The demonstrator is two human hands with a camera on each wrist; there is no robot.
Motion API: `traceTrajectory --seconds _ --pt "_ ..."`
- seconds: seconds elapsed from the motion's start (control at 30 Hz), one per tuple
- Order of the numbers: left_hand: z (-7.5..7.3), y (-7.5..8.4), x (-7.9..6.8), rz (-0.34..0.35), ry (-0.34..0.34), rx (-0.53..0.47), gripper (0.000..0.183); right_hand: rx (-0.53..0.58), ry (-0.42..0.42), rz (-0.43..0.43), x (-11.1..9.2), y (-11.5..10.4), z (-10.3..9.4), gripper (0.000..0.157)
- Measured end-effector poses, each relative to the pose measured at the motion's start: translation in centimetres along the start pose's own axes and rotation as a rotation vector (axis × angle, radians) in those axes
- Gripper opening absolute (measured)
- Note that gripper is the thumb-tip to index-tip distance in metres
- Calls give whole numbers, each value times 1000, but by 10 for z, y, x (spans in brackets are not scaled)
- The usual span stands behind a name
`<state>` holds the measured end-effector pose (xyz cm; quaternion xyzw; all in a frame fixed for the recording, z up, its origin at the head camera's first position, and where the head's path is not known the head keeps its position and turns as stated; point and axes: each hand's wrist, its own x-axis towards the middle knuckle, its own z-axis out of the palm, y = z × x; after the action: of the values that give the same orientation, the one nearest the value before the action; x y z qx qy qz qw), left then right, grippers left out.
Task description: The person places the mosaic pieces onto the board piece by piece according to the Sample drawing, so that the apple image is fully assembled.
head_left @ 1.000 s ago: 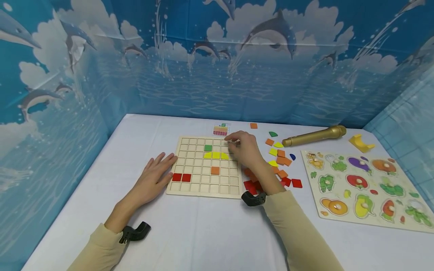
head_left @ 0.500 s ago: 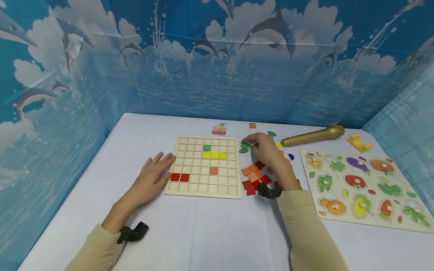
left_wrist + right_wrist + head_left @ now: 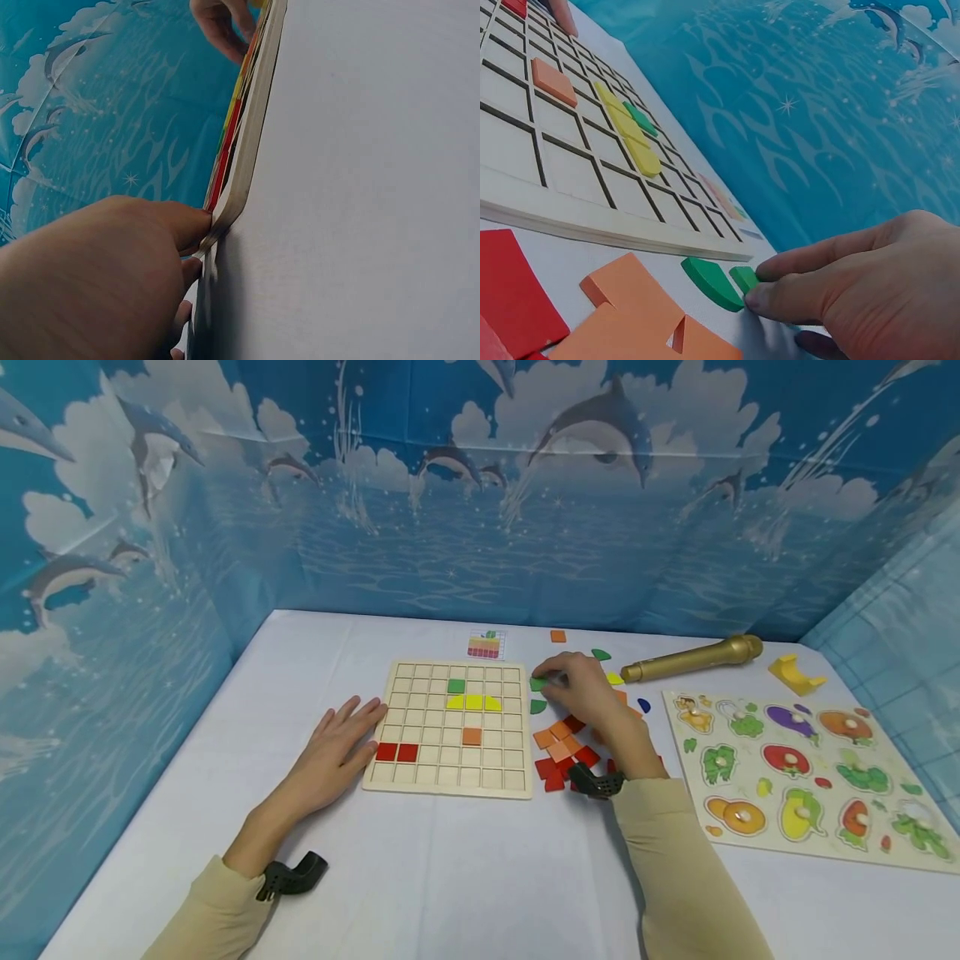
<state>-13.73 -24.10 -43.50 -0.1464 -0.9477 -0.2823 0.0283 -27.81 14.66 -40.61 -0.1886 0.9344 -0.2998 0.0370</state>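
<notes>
Green shows between the thumb and forefinger of the right hand (image 3: 588, 693), which pinch a small piece (image 3: 744, 278) just beside the wooden board's (image 3: 449, 777) right edge; a second green piece (image 3: 537, 706) lies near. Fingers straight, slightly apart, the left hand (image 3: 328, 766) touches the board's left edge. Orange tiles (image 3: 561, 752) and red tiles (image 3: 553, 783) lie right of it on the table (image 3: 480, 877).
</notes>
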Motion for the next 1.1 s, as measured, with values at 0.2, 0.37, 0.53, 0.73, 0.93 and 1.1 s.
traceTrajectory --seconds 0.2,0.37,0.53,0.73,0.93,1.1 --pt "0 -1 0 2 -2 1 55 -1 47 34 -2 2 2 28" --pt "0 -1 0 0 -6 4 55 22 94 60 -4 3 1 26" --pt "-1 0 -1 3 -1 1 55 76 117 21 -1 -3 0 23" --pt "-1 1 -1 7 6 -8 55 79 75 -93 15 -22 3 22" --pt "0 0 -1 11 14 -8 55 70 24 -142 32 -43 9 19" --pt "1 0 0 18 17 -6 54 60 -4 -185 42 -52 19 17"
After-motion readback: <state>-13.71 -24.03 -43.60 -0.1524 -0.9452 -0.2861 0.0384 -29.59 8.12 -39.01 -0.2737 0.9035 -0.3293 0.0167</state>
